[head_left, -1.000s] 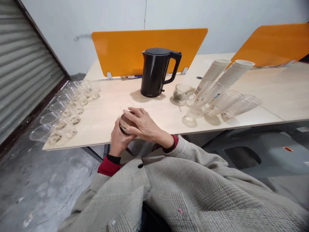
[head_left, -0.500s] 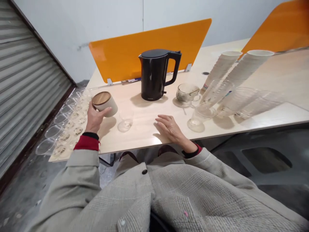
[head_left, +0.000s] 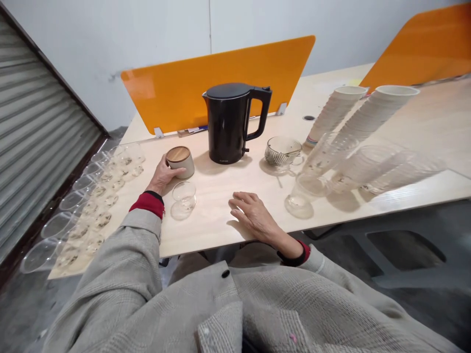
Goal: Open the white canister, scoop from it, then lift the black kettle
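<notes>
My left hand (head_left: 165, 175) is wrapped round a grey canister (head_left: 187, 168) with a wooden lid, which stands upright on the table left of the black kettle (head_left: 226, 127). Just in front of the canister is a clear plastic cup (head_left: 184, 196) with a few dark bits at its bottom. Over the table's front part, my right hand (head_left: 252, 213) is held with its fingers stretched out, holding nothing. A ribbed glass cup (head_left: 282, 152) with dark bits inside sits to the right of the kettle.
Rows of clear cups (head_left: 99, 191) with dark bits line the table's left end. At the right stand tall stacks of paper cups (head_left: 371, 117) and leaning stacks of clear plastic cups (head_left: 368, 169). An orange divider (head_left: 176, 93) rises behind the kettle.
My left hand has brought the canister rightward and set it upright behind the clear cup; it was tilted in the air before. My right hand stays open in nearly the same place.
</notes>
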### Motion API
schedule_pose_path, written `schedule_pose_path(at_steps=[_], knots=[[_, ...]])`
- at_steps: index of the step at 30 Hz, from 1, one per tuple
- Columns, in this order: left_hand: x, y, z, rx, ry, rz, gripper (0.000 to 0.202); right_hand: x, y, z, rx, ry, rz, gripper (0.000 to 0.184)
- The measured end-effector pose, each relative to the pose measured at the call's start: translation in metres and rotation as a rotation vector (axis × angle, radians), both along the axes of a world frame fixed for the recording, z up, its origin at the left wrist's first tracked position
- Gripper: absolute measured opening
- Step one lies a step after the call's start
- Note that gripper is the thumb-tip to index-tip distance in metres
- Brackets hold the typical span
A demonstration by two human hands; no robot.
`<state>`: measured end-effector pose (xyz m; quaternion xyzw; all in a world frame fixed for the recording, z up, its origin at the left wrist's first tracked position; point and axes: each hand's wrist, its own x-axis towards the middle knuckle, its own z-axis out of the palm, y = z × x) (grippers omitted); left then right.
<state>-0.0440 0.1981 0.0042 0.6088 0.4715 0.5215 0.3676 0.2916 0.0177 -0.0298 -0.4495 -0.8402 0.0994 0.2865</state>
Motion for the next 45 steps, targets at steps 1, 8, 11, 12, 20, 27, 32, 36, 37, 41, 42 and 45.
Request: schedule_pose_path(at_steps=[1, 8, 11, 12, 20, 27, 32, 36, 37, 41, 42, 45], knots=[[-0.002, 0.001, 0.0, -0.012, 0.004, -0.012, 0.098, 0.0, -0.001, 0.0, -0.001, -0.002, -0.004, 0.027], [-0.01, 0.002, 0.006, -0.06, 0.047, -0.106, 0.104, -0.002, -0.003, 0.002, -0.002, -0.015, 0.002, 0.029], [-0.009, 0.001, 0.01, -0.083, 0.033, -0.133, 0.104, -0.002, -0.004, 0.001, 0.007, -0.027, -0.007, 0.029], [-0.008, 0.001, 0.011, -0.093, 0.022, -0.144, 0.104, -0.001, -0.004, 0.001, 0.008, -0.035, -0.01, 0.028], [-0.009, 0.012, 0.017, -0.119, 0.013, -0.211, 0.103, -0.002, -0.005, 0.002, 0.017, -0.065, -0.025, 0.025], [-0.01, 0.022, 0.017, -0.145, 0.008, -0.193, 0.108, -0.002, -0.004, 0.001, 0.025, -0.079, -0.021, 0.028], [-0.009, 0.019, 0.02, -0.159, 0.001, -0.198, 0.11, -0.002, -0.005, 0.001, 0.018, -0.073, -0.035, 0.03], [-0.009, 0.02, 0.019, -0.151, 0.006, -0.195, 0.11, -0.002, -0.004, 0.001, 0.024, -0.061, -0.04, 0.029], [-0.009, 0.02, 0.019, -0.148, 0.002, -0.198, 0.111, -0.002, -0.004, 0.001, 0.026, -0.059, -0.038, 0.028], [-0.015, 0.019, 0.019, -0.13, 0.011, -0.236, 0.118, -0.002, -0.003, 0.002, 0.039, -0.052, -0.022, 0.027], [-0.018, 0.017, 0.021, -0.131, 0.02, -0.225, 0.12, -0.002, -0.003, 0.002, 0.042, -0.05, -0.018, 0.026], [-0.031, 0.004, 0.028, -0.146, 0.037, -0.13, 0.121, -0.002, -0.002, 0.002, 0.042, -0.041, -0.005, 0.025]])
